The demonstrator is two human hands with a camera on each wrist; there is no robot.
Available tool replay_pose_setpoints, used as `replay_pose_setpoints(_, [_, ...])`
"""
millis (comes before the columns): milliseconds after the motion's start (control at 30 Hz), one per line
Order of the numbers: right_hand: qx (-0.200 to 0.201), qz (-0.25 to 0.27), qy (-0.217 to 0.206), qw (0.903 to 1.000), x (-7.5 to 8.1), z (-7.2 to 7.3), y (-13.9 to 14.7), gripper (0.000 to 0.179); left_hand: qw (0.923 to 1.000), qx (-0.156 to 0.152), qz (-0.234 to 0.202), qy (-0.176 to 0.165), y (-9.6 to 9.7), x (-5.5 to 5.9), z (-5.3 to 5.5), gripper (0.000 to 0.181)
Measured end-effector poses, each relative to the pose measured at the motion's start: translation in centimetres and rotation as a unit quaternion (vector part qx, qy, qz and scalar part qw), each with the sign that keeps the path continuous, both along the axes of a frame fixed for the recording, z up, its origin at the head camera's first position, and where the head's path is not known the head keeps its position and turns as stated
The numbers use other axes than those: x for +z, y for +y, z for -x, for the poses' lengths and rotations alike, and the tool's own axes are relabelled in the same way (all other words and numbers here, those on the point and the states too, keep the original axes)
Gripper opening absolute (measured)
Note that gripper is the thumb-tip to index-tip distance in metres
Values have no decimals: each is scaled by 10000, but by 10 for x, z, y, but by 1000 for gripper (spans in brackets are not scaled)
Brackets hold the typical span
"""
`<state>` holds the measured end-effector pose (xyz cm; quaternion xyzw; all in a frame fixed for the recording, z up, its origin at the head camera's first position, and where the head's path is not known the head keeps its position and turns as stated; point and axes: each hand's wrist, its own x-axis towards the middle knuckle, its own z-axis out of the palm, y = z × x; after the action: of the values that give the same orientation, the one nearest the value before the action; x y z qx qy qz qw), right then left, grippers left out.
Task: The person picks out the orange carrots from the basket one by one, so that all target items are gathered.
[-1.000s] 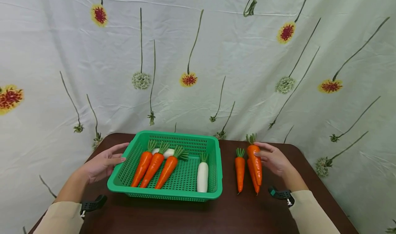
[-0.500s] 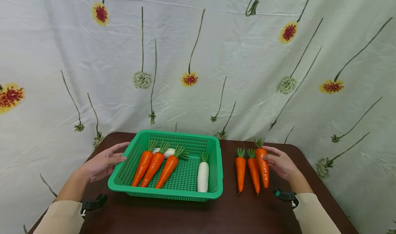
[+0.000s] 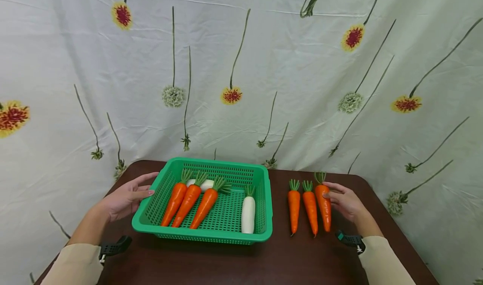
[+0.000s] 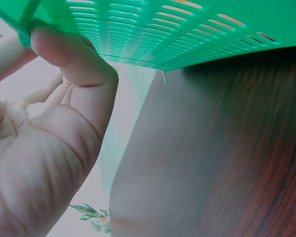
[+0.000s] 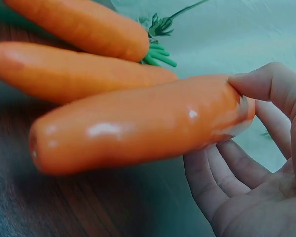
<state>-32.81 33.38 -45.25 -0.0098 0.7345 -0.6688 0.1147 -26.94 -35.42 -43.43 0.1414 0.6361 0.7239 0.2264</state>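
On the right of the dark table my right hand (image 3: 345, 201) pinches the upper part of an orange carrot (image 3: 323, 205) with a green top. In the right wrist view the thumb is on one side of this carrot (image 5: 133, 126) and fingers lie underneath. Two more carrots (image 3: 310, 211) lie parallel to its left. A green plastic basket (image 3: 201, 234) stands left of them, holding several carrots and two white radishes (image 3: 247, 213). My left hand (image 3: 122, 201) touches the basket's left rim with its fingers fairly straight; the left wrist view shows the thumb tip against the rim (image 4: 24, 37).
A dark brown wooden table (image 3: 211, 262) carries everything. Behind it hangs a white cloth (image 3: 211, 121) with a flower pattern. The basket's right side stands a short way from the leftmost loose carrot (image 3: 294, 209).
My right hand has moved the carrot rightward and lowered it from over another carrot to the right end of the row. The left hand and basket stay put.
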Motion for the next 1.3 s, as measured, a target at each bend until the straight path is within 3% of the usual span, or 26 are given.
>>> replay_pose_setpoints(567, [-194, -620, -144, 9978, -10, 4, 10, 54, 10000, 58, 45, 20, -1, -2, 1, 77])
replay_pose_setpoints(867, [-337, -1286, -60, 9911, -12, 5, 8, 57, 10000, 83, 34, 14, 0, -1, 1, 78])
replay_pose_setpoints(1300, [-540, -1539, -220, 9864, -11, 4, 7, 59, 9997, 206, 87, -78, 1, -2, 0, 79])
